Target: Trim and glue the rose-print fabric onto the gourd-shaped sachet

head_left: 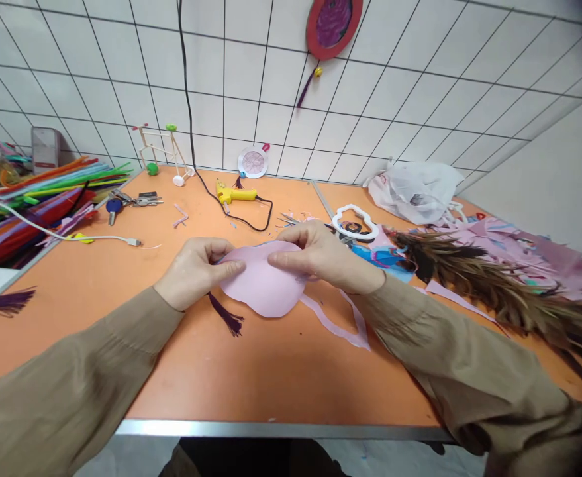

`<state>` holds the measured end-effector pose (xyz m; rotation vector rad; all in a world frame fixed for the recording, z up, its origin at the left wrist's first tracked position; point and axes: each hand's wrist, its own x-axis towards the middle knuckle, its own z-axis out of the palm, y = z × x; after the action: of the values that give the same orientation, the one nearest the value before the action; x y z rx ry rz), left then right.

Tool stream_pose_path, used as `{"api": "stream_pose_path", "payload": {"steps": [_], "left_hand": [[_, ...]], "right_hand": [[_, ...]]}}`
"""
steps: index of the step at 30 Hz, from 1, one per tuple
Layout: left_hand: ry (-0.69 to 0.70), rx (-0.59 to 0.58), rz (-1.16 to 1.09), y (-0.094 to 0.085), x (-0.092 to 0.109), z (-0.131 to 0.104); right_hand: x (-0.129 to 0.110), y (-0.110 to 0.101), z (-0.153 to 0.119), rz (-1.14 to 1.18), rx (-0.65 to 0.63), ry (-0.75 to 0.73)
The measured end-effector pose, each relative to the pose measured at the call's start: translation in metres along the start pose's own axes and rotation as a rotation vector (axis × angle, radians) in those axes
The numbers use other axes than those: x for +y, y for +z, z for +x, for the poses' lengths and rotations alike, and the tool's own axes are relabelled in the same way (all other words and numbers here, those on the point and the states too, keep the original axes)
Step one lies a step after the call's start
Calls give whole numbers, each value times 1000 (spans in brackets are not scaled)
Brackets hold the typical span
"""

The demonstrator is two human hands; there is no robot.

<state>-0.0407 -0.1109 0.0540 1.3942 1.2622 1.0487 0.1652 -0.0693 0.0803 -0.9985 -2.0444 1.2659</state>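
Between my two hands is a pink scalloped paper cutout (265,288), held up a little above the orange table. My left hand (194,268) pinches its left edge, thumb on the face and fingers behind. On the right side my right hand (315,255) grips its upper edge, with the thumb flat on the paper. What lies behind the cutout is hidden. A dark purple tassel (226,315) shows just below my left hand. Under my right wrist a curved pink paper offcut (335,329) rests on the table (251,384).
A yellow glue gun (236,193) with a black cord lies at the back. A white cloud-shaped frame (354,223), brown feathers (469,285), pink scraps (519,255) and a plastic bag (414,189) are at right. Pipe cleaners (32,205), keys (114,209) and a white cable (72,235) are at left.
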Motion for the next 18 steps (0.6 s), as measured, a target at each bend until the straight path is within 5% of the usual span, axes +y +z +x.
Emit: {"api": "stream_pose_path", "payload": {"steps": [9,13,14,15,18], "left_hand": [[11,89,-43,-10,-7,7],[245,483,175,-19,-4,3],[289,496,206,-19,-1,0],[314,442,214,-18,0,-3],[229,43,202,-6,0,-9]], "right_hand": [[11,4,7,59,55,24],[10,-3,9,-104,204,-70],[9,-5,9,-201,258,-123],[9,-6,9,-300,314,-185],[5,-8,6,-542,415,-362]]}}
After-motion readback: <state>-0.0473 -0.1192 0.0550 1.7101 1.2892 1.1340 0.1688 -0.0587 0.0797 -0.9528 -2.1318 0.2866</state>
